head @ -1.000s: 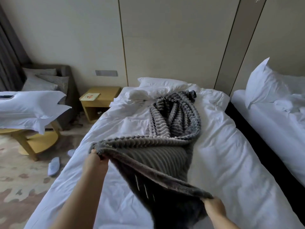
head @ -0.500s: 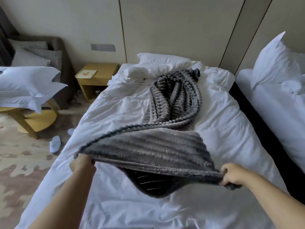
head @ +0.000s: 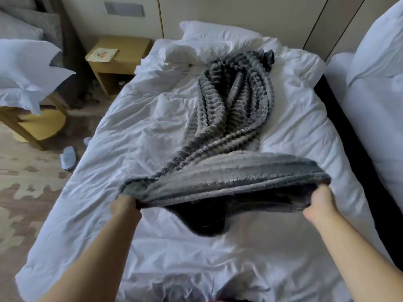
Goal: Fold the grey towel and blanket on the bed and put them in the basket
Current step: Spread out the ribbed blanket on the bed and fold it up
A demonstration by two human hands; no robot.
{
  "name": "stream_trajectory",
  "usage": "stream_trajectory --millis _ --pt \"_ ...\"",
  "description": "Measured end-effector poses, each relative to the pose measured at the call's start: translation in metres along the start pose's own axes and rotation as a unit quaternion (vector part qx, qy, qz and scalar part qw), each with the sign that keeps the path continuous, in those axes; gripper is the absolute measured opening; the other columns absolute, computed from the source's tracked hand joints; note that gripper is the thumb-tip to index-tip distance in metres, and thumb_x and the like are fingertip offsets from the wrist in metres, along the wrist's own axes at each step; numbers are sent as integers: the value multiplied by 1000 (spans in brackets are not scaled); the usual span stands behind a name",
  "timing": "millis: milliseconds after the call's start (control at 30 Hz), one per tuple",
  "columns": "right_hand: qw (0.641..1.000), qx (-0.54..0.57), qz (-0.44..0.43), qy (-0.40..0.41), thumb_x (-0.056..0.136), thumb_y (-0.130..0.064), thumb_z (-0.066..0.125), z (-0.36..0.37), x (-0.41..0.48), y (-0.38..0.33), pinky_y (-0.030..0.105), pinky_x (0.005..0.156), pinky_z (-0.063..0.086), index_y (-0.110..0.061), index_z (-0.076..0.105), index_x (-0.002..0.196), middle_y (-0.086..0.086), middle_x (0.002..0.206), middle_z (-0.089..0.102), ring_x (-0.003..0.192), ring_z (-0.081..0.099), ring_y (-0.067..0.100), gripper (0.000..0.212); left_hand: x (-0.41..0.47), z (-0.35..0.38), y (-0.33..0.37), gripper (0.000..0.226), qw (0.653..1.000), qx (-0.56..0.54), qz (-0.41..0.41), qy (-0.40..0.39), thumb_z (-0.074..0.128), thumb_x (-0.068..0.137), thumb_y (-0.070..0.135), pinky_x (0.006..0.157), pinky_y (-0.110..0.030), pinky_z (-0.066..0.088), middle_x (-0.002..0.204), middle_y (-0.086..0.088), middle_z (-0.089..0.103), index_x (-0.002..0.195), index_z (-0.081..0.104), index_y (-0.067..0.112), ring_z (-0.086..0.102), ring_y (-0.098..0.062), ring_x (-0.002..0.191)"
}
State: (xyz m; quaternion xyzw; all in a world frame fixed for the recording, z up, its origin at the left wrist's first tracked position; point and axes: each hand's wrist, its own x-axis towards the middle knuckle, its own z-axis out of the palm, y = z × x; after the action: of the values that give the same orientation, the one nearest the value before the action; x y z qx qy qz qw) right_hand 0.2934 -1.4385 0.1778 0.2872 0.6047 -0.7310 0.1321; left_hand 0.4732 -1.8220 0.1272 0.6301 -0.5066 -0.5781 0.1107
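A grey ribbed blanket point(head: 235, 110) lies bunched along the middle of the white bed point(head: 152, 127), running from the pillows toward me. Its near edge is lifted off the sheet and stretched wide between my hands. My left hand point(head: 124, 207) grips the left corner, my right hand point(head: 319, 202) grips the right corner. A dark fold of the blanket sags below the stretched edge. No separate towel or basket is in view.
A second white bed point(head: 375, 101) stands at the right across a dark gap. A wooden nightstand point(head: 118, 59) is left of the bed head. A low wooden table point(head: 37, 125) holds white pillows point(head: 26, 68). Slippers point(head: 68, 158) lie on the patterned carpet.
My right hand has swung out to the right and my hands have spread apart, pulling the blanket's near edge flat and wide. The view has tilted down toward the bed.
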Motion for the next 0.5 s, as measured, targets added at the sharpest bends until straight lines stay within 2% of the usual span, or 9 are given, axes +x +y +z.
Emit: stream_trajectory --millis 33,67,133,200,267,300,333,433,500 --pt "992 -117 27 -40 95 -38 53 0 -5 6 38 78 51 -19 66 96 2 100 68 87 64 25 23 3 4 -3 47 998 63 12 25 51 94 20 91 -32 45 138 -15 51 137 44 5 51 -29 124" --pt "952 -283 48 -102 89 -40 62 -2 -7 12 35 79 52 -16 67 100 4 99 70 87 65 25 27 -1 5 -9 40 992 125 12 15 52 92 14 85 -38 47 128 -20 57 130 51 -1 57 -34 115" --pt "762 -582 146 -246 77 -42 75 -17 -7 32 28 83 53 -12 66 116 4 108 71 94 66 21 50 -7 7 -19 31 941 330 65 -42 54 91 12 83 -40 48 115 -24 64 115 61 -6 61 -36 103" --pt "571 -713 292 -284 79 -41 74 -29 -5 40 26 91 49 -11 57 129 7 133 58 101 61 19 60 -7 -1 -25 34 827 543 63 -133 47 95 23 85 -31 46 120 -17 63 115 63 0 60 -29 106" --pt "464 -760 360 -278 88 -39 65 -30 3 32 26 85 46 -13 58 122 12 144 48 101 60 20 43 1 -8 -27 36 780 607 38 -149 43 96 29 82 -27 45 123 -11 63 115 64 7 60 -23 104" --pt "462 -773 347 -262 90 -36 62 -27 5 24 25 79 46 -14 59 115 13 140 50 102 60 21 33 10 -9 -27 37 780 610 39 -134 43 97 32 85 -27 45 124 -11 62 116 64 8 60 -22 107" --pt "498 -785 285 -232 91 -30 61 -26 11 18 25 72 45 -14 60 110 13 128 57 99 60 24 25 14 -9 -24 40 785 607 53 -110 44 97 36 89 -27 43 125 -12 62 117 63 7 59 -24 111" --pt "758 -648 -68 24 86 -8 50 -24 48 9 33 63 41 -7 64 95 19 86 62 80 58 36 17 30 7 -17 33 873 472 126 11 56 89 28 89 -37 44 112 -26 64 107 61 0 58 -39 107" --pt "818 -516 -213 137 88 -14 47 -11 58 12 36 62 42 -16 58 83 18 84 63 76 56 36 12 30 24 -12 27 882 419 209 42 59 83 20 85 -40 46 105 -28 61 105 61 3 58 -42 100"
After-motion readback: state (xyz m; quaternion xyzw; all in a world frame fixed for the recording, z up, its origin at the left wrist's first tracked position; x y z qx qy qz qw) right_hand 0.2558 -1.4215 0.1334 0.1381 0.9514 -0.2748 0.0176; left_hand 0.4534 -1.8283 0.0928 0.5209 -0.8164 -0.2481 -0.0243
